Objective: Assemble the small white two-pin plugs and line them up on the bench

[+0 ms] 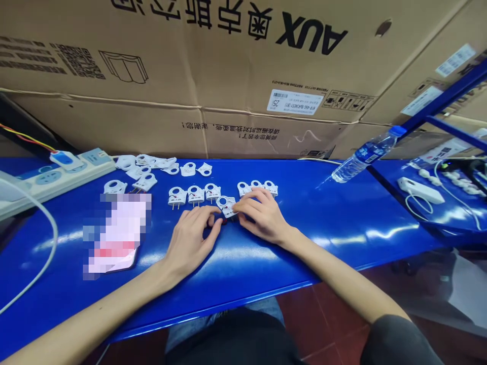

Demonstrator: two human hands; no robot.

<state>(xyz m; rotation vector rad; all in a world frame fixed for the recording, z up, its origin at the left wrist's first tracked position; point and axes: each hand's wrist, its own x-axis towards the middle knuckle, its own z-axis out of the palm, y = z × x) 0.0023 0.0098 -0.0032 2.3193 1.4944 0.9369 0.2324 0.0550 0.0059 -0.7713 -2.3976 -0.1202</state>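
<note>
Both my hands rest on a blue table [342,218]. My left hand [192,238] lies palm down with fingers curled, fingertips beside a white plug part [227,206]. My right hand [261,215] pinches that same plug part from the right, fingers pressed together on it. Just behind them several white plug parts stand in a row [195,194], and more [258,186] lie behind my right hand. A loose heap of white plug shells [146,170] lies further back left.
A phone [117,233] lies left of my left hand. A power strip [57,175] with a cable sits at the far left. A water bottle [363,154] lies at the back right; a white charger and cables [420,190] lie beyond. Large cardboard boxes [228,76] wall off the back.
</note>
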